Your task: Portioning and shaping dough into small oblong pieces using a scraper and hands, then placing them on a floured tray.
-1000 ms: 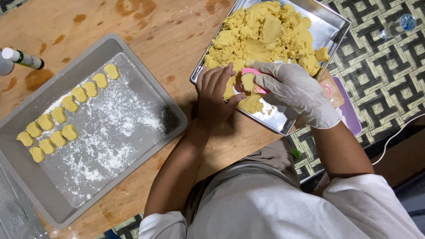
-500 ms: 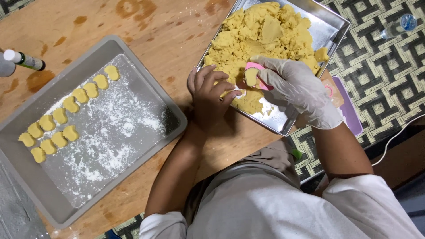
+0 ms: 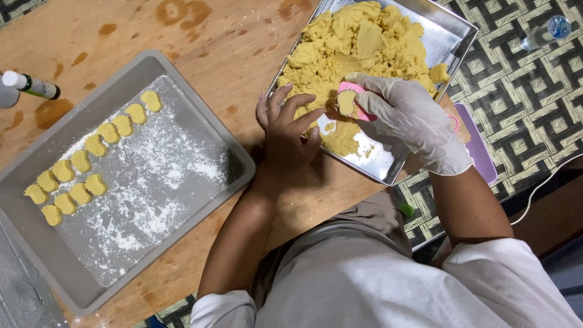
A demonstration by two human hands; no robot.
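**Dough in the pink cutter, over the steel tray**

I see the pink cutter (image 3: 358, 100), packed with yellow dough, pinched in my gloved right hand (image 3: 413, 121) above the steel tray (image 3: 452, 36). My bare left hand (image 3: 288, 127) has its fingers loosely curled, fingertips pressing the dough beside it. A green-labelled bottle (image 3: 30, 85) lies far left, beyond the grey baking tray (image 3: 200, 121).

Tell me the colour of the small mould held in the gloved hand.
Pink; the mould, packed with yellow dough, shows in the head view.
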